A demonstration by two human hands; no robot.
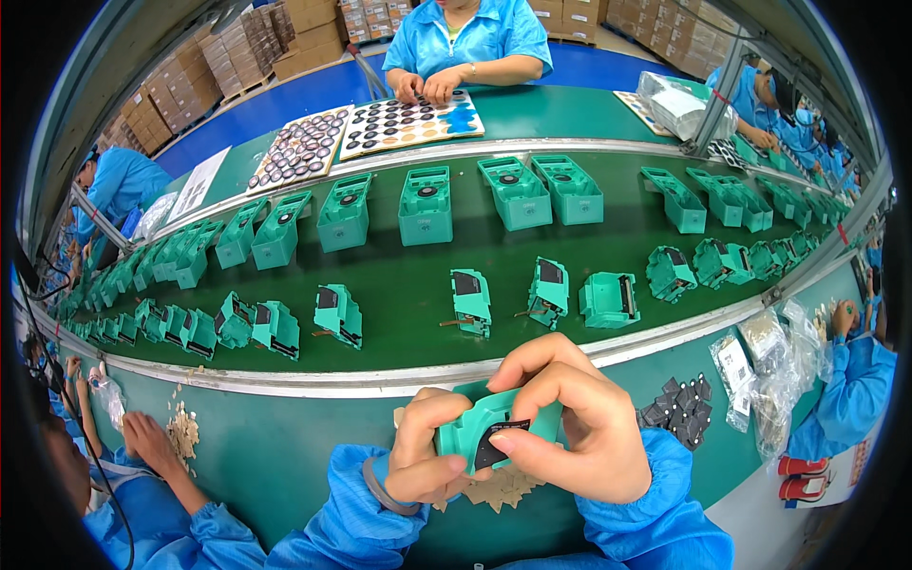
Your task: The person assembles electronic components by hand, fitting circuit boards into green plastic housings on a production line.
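Between the fingers (429, 416) sits a teal, boxy plastic housing (456, 437). The left hand (421, 454) curls snugly around its left side; the right hand (594, 432), fingers parted in an arch, grips its right, thumb touching a thin black sheet (490, 454). Flat beige scraps (501, 490) lie beneath the fingers.

My view's patchy here: left hand (426, 446) and right hand (589, 423) mask some of the green housing (489, 410) and beige pieces (499, 491); the top edge crops a co-worker (465, 43); far-left green parts (84, 330) look too small to tell.
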